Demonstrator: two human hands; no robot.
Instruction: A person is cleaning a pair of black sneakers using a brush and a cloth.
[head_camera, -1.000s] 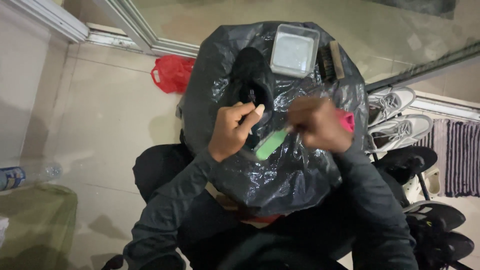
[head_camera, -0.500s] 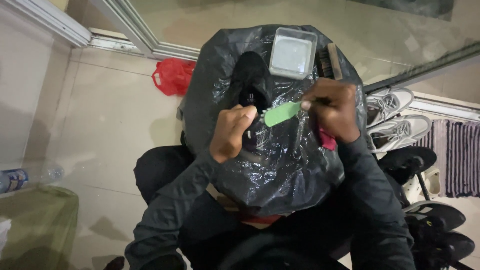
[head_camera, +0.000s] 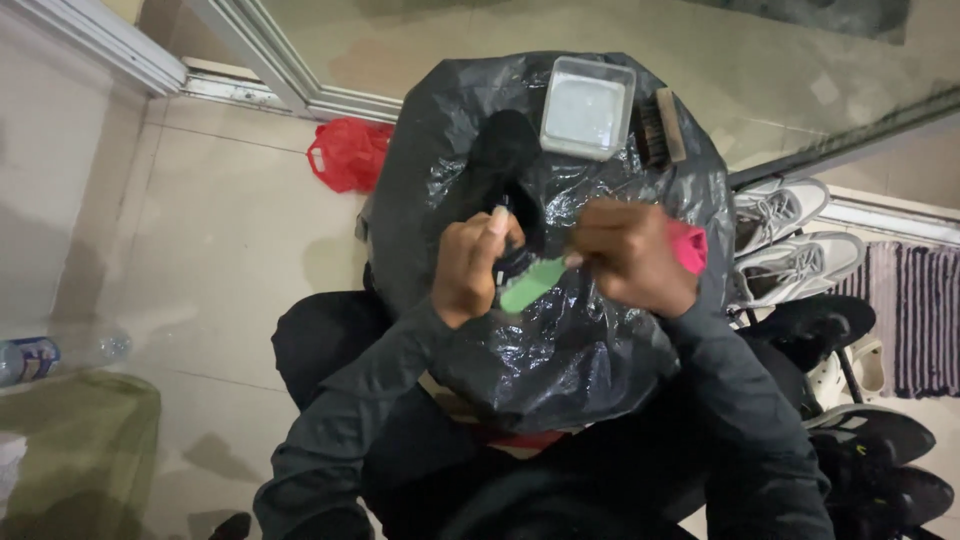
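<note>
Lowered since a moment ago, the right hand (head_camera: 632, 255) pinches a green plastic brush (head_camera: 532, 283) against a small dark item gripped in the left hand (head_camera: 472, 268), above the black plastic bag (head_camera: 560, 340), scrubbing seemingly unfinished, clear tub (head_camera: 587, 107) at twelve o'clock.

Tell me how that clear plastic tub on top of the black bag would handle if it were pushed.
The clear plastic tub looks thin-walled, so probably light. It sits on the crinkled, glossy black bag, so a push would likely make it slide or tilt. It looks squat and flat-bottomed, so rolling seems unlikely. The brush beside it could block it rightward.
</note>
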